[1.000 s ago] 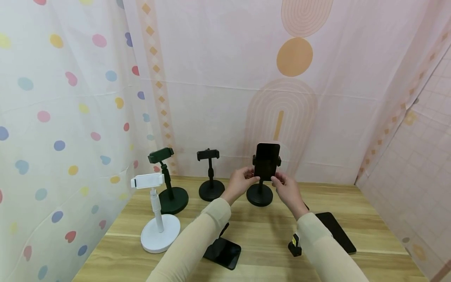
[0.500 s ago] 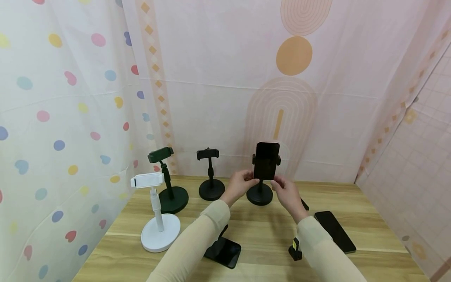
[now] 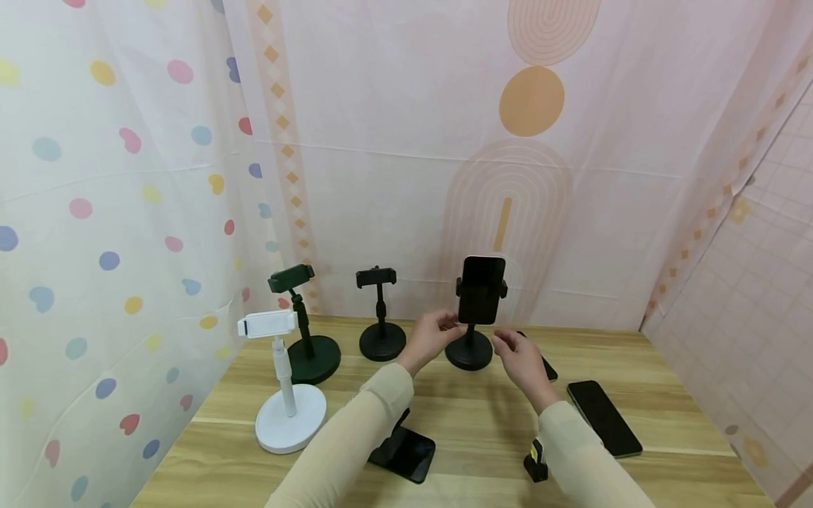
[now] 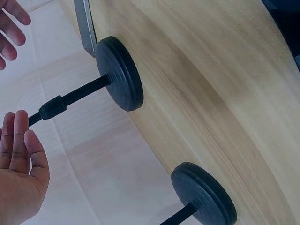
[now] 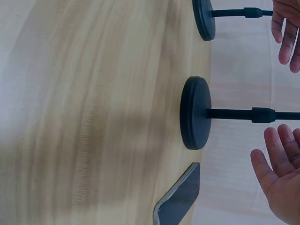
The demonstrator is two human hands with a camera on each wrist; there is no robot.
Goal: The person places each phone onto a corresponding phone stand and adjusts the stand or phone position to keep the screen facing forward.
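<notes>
A smartphone stands upright in the clamp of a black phone stand at the back of the table. My left hand is just left of the phone's lower edge, its fingers loosely extended. In the left wrist view that hand is beside the stand's pole, and I cannot tell if it touches. Lower and to the right, my right hand is apart from the phone. Its fingers look relaxed, with nothing between them, in the right wrist view, where the stand's round base also shows.
Left of the hands are a black stand, a dark green stand and a white stand, their clamps holding no phone. Phones lie at front centre, at right and behind the right hand. Patterned curtains enclose the table.
My right hand has moved away from the phone's lower right edge, down and slightly right. The left hand has drawn slightly down and away. The phone stays in the clamp.
</notes>
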